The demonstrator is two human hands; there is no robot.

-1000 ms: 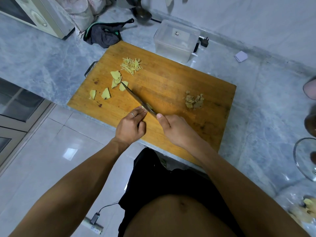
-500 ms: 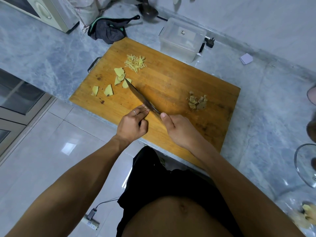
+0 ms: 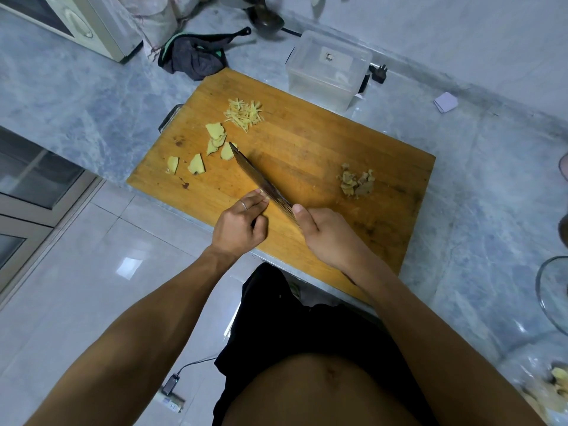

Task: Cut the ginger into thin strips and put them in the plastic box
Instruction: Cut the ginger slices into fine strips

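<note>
A wooden cutting board (image 3: 307, 142) lies on the marble counter. Several flat ginger slices (image 3: 215, 139) sit at its left, with a small heap of thin ginger strips (image 3: 244, 113) just beyond them. My right hand (image 3: 322, 238) grips the handle of a knife (image 3: 261, 182), thumb up by the blade; the tip rests beside the nearest slice. The fingertips of my left hand (image 3: 239, 226) touch the blade's left face near the handle. The clear plastic box (image 3: 327, 69) stands behind the board's far edge.
A pile of brownish ginger scraps (image 3: 356, 182) lies on the board's right side. A dark cloth (image 3: 196, 56), a ladle (image 3: 267, 20) and a white appliance (image 3: 76, 23) are at the back. A glass bowl (image 3: 550, 299) sits at the right edge.
Both hands and the knife keep almost the same pose on the board. Only the view has shifted slightly.
</note>
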